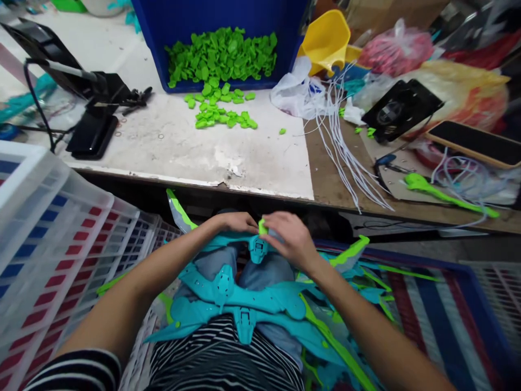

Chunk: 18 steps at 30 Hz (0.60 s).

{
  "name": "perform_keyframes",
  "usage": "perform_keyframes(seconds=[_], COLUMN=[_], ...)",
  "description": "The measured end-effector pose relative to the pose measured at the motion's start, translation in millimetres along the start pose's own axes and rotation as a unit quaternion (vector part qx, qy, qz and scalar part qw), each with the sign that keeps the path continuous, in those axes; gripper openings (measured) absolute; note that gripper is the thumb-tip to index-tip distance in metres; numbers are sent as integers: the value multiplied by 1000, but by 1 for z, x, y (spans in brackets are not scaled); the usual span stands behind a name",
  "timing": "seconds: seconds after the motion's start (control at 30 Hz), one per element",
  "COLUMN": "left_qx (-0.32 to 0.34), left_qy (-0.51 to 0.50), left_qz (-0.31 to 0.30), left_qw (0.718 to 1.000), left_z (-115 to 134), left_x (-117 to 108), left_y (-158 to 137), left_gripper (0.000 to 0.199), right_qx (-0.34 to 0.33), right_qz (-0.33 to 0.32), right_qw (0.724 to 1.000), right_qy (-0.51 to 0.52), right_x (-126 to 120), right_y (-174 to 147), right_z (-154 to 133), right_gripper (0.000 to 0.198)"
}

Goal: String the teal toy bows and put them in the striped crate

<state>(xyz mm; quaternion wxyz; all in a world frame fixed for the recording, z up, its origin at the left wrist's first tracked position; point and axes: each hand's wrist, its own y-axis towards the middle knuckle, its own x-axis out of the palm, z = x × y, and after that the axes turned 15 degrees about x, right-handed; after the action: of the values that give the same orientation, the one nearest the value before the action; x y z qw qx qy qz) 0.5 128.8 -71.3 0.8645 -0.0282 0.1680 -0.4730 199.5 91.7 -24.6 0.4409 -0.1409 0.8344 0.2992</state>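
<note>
A teal plastic bow-shaped part with green-and-grey tips lies across my thighs near the table edge. My left hand is closed at its far side, fingers bent down against it left of the middle block. Between the fingertips of my right hand is a small green plastic piece, pinched just above that block. Closer to my body, more teal bow-shaped parts rest on my lap. My fingers partly hide the green piece and the part's far edge.
A blue bin lies open on the table, green pieces spilling from it. White cords hang over the edge at right. A white plastic basket stands left; a blue crate with striped lining is right.
</note>
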Motion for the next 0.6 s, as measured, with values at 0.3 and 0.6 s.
perform_keyframes(seconds=[0.3,0.6], left_qx=[10,35], left_qy=[0,17], left_qz=[24,-26], left_qw=[1000,999], left_z=[-7,2], left_x=[8,8], left_y=[5,1], left_gripper=[32,42], right_qx=[9,182], right_qz=[49,27], right_qw=[998,982], right_qy=[-44,37], right_x=[36,47], right_y=[-66,-76], right_z=[-12,-13], right_gripper=[19,17])
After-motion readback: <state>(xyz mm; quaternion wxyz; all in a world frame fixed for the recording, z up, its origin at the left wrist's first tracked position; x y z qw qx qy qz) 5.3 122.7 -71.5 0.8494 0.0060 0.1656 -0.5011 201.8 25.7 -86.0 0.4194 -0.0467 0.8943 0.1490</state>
